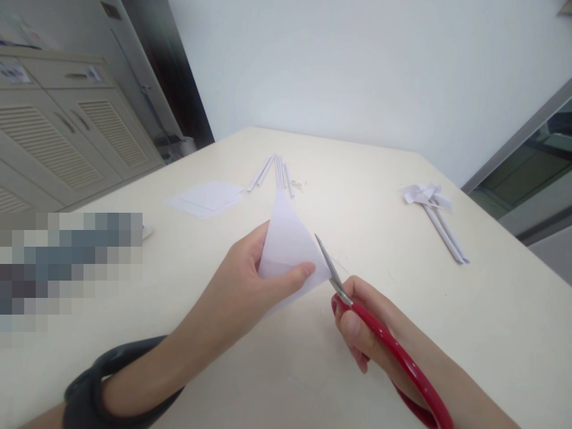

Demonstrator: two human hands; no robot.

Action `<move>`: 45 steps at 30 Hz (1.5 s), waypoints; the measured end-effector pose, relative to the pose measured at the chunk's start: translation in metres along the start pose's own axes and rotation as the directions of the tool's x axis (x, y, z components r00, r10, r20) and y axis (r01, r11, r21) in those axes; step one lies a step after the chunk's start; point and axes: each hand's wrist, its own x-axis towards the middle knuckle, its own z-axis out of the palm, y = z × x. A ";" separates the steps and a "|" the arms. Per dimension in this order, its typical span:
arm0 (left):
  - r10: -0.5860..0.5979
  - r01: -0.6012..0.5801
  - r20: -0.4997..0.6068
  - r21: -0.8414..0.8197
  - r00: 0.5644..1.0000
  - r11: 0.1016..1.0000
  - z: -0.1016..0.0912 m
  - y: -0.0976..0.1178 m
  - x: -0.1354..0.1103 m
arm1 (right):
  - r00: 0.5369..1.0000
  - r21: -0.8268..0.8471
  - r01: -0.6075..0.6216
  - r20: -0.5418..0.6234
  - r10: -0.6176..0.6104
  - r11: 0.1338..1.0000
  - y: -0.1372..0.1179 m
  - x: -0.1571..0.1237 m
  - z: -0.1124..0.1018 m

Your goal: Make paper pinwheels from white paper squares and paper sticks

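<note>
My left hand (243, 280) pinching one folded paper triangle (288, 241), thumb on top, above table (491, 310); right hand (364, 333) closed round one pair red scissors (393, 348), blades at triangle's right edge; I count two pinwheels (429, 199) far right

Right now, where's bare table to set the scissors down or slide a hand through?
Bare: the wide strip between the paper sticks and the pinwheel; the table right of the right hand, nearer than the pinwheel; the near edge between the forearms. Crowded: beyond the folded paper, where flat sheets and sticks lie close.
</note>
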 end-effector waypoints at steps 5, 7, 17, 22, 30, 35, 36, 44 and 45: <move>0.004 -0.004 0.001 -0.011 1.000 1.000 -0.001 0.000 0.000 | 0.999 0.030 -0.037 -0.019 0.037 0.999 0.005 0.000 0.005; 0.002 -0.002 0.004 -0.015 1.000 1.000 -0.002 -0.002 0.001 | 0.999 0.050 -0.049 -0.021 0.050 0.998 0.008 0.000 0.008; 0.018 -0.017 0.094 -0.010 0.995 1.000 -0.005 -0.007 0.001 | 0.995 -0.168 -0.083 -0.077 0.070 0.982 -0.004 -0.003 0.001; 0.028 -0.029 0.096 0.001 0.995 1.000 -0.003 -0.005 0.000 | 0.995 -0.188 -0.054 -0.089 0.038 0.981 -0.009 -0.003 0.001; 0.037 -0.037 0.104 -0.002 0.994 0.999 -0.003 -0.007 0.001 | 0.997 0.006 -0.053 -0.059 0.053 0.999 0.006 0.003 0.008; 0.045 -0.044 0.090 -0.012 0.995 0.999 -0.002 -0.006 0.000 | 0.998 0.094 -0.057 -0.017 0.059 0.994 0.008 0.004 0.010; 0.040 -0.039 0.088 -0.010 0.995 0.999 -0.002 -0.006 0.000 | 0.998 0.111 -0.056 -0.009 0.057 0.992 0.009 0.004 0.010; -0.006 0.012 0.134 -0.045 0.991 0.999 -0.003 -0.010 0.001 | 0.997 0.056 -0.060 -0.040 0.062 0.997 0.012 0.002 0.010; -0.014 0.022 0.146 -0.054 0.989 0.998 -0.003 -0.010 0.002 | 0.997 0.064 -0.067 -0.034 0.069 0.996 0.012 0.002 0.010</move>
